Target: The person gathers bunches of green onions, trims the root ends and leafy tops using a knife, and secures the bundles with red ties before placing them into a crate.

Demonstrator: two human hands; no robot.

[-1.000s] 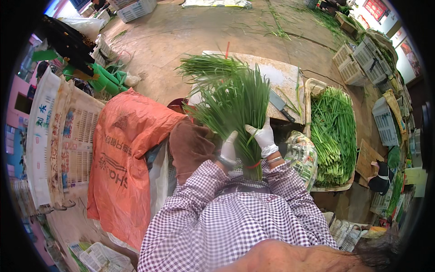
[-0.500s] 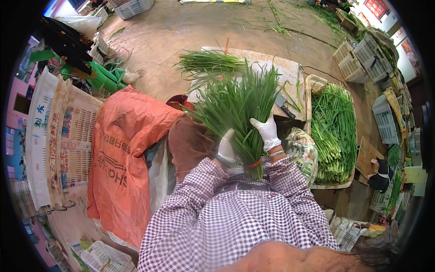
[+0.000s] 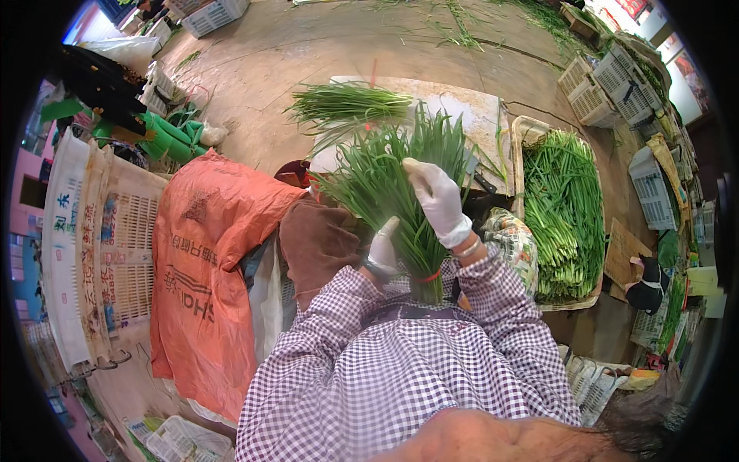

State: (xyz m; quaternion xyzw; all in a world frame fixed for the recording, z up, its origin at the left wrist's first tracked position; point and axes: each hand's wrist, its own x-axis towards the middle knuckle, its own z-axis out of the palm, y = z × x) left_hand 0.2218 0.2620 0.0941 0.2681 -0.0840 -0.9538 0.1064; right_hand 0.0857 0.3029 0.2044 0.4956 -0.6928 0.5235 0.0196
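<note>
A thick bunch of green garlic chives (image 3: 416,231) stands upright against my front, leaf tips fanned away from me. A red band (image 3: 431,277) rings it near the cut stems. My left hand (image 3: 382,248), in a white glove, grips the bunch from the left side, thumb up; its fingers are mostly hidden behind the leaves. My right hand (image 3: 437,202), gloved too, is bent over the right side of the leaves, fingers closed on some of them. Beyond lies another chive bundle (image 3: 350,104) on a pale board (image 3: 454,100), with a dark-handled knife (image 3: 483,182) on the board's right.
At my right stands a cream crate (image 3: 519,165) packed with chives (image 3: 562,223). An orange-red plastic sack (image 3: 208,269) drapes on the left beside stacked white crates (image 3: 73,246). A brown cloth (image 3: 319,239) covers something by my left arm. More crates (image 3: 627,81) stand far right.
My right hand has risen from the bunch's side, turning over onto the upper leaves with its fingers closing there. My left hand keeps its hold; the view has shifted slightly.
</note>
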